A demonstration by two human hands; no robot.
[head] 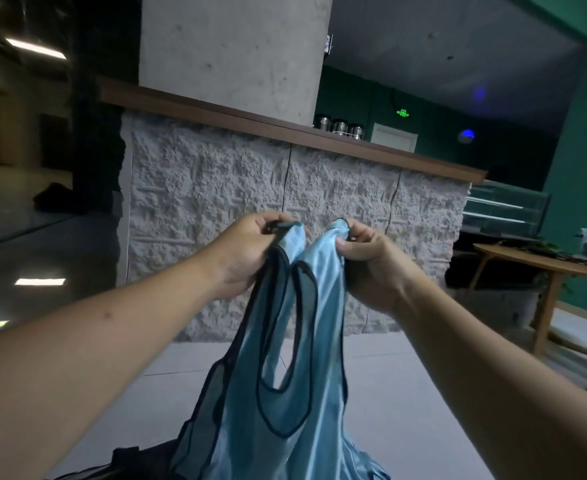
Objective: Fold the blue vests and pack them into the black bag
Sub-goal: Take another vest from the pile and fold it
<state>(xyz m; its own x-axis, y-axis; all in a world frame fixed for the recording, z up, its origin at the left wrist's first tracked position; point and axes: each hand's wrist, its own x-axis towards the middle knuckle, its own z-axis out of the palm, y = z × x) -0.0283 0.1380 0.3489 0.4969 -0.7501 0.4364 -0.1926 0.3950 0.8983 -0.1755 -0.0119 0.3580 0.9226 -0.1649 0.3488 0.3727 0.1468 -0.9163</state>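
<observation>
- One blue vest (285, 403) hangs in the air in front of the person, held up by its two shoulder straps, its body falling toward 6 o'clock in the view.
- The left hand (250, 251) has fingers and thumb curled round the left strap, pinching it at the top; the right hand (365, 258) pinches the right strap the same way, just beside the left at 3 o'clock of it.
- The cloth looks thin, shiny and very light, judging by its sheen and how limply it drapes; I expect it to be slippery and to slide out of a loose fold.
- It has no stiffness at all, so it will sag wherever it is unsupported; the dark binding along the neck and armholes looks like the firmest line to grip.
- Taking hold at the strap tops, as now, lets the body hang straight; for folding, a hold at the strap tops and the hem would probably keep the layers aligned.
- A black bag (136, 462) shows partly at 7 o'clock, below the vest on the pale floor (406, 393); whether it is open cannot be told.
</observation>
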